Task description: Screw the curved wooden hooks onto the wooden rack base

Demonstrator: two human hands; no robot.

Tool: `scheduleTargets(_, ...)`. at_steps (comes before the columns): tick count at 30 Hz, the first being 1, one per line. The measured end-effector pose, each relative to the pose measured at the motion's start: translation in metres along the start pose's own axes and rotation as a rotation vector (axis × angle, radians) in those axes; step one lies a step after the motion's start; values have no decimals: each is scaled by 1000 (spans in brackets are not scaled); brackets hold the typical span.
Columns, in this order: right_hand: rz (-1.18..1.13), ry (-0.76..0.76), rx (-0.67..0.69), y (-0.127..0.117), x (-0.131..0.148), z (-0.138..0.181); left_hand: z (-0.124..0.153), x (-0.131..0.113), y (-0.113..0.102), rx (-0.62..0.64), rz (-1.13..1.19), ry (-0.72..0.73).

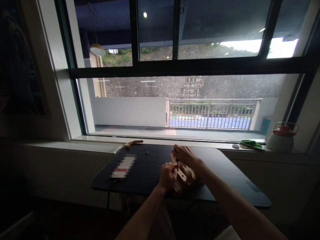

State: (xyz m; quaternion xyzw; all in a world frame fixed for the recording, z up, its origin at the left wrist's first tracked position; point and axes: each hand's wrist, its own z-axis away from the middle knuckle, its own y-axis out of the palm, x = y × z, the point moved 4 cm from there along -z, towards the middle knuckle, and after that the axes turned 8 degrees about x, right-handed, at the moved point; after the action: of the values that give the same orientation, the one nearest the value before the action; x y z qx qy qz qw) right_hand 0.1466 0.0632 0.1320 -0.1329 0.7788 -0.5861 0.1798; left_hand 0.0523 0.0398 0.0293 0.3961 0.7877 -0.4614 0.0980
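Observation:
My right hand is closed from above around the top of a screwdriver, most of whose handle the fingers hide. The dark shaft points down at a pale wooden strip with a rounded end and a dark hole. Fingers of my left hand curl in against this strip, close beside the driver's lower end; whether they also pinch a screw is hidden. Under the strip lies a brown wooden block. A curved wooden piece sits to the right of the strip, below my right wrist.
Small screws lie on the dark table, left of my hands. A bent wooden piece rests at the far edge. At left is a blurred-out pale object with a cable. The sill bears a green cloth and a kettle.

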Motion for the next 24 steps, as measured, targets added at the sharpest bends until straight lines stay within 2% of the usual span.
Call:
scheduleTargets(4, -14, 181, -9, 5, -2, 0, 0, 1, 0, -27, 11, -2)
scheduleTargets(7, -19, 219, -17, 0, -2, 3, -1, 2, 1, -37, 12, -26)
scheduleTargets(10, 3, 159, -16, -10, -2, 7, -2, 4, 1, -28, 21, -40)
scheduleTargets(15, 80, -122, -37, -23, 5, 11, -3, 4, 2, -27, 16, -22)
scheduleTargets(17, 87, -151, -45, -22, 6, 12, -2, 3, 1, -38, 9, -18)
scheduleTargets(24, 76, 108, 15, -13, 0, 4, -2, 1, 1, -23, -1, -13)
